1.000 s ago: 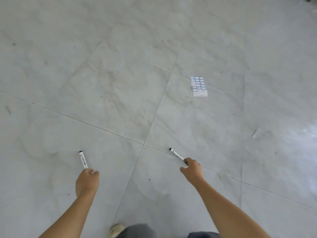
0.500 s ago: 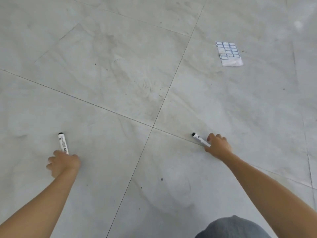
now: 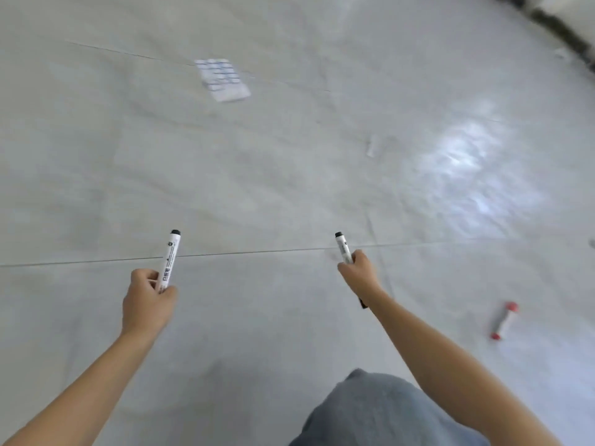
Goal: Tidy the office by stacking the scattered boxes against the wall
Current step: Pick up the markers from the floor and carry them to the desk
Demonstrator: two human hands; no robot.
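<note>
At arm's reach over floor (image 3: 289, 188): left hand (image 3: 146, 304) gripping black-capped marker (image 3: 169, 262) upright; right hand (image 3: 357, 275) pinching second marker (image 3: 344, 251), tilted left. Risk, as judged: both hands occupied, so no free grip for boxes; red-capped marker (image 3: 503, 320) lying loose to the right, liable to roll underfoot. Farther out, label sheet (image 3: 223, 79) smeared by motion, print unreadable. No boxes in view; dark strip (image 3: 560, 24) at far top right possibly wall base, cannot tell.

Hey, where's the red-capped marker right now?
In the head view, the red-capped marker lies on the floor at lower right, to the right of the right forearm, apart from the right hand and the black-capped marker it grips.
</note>
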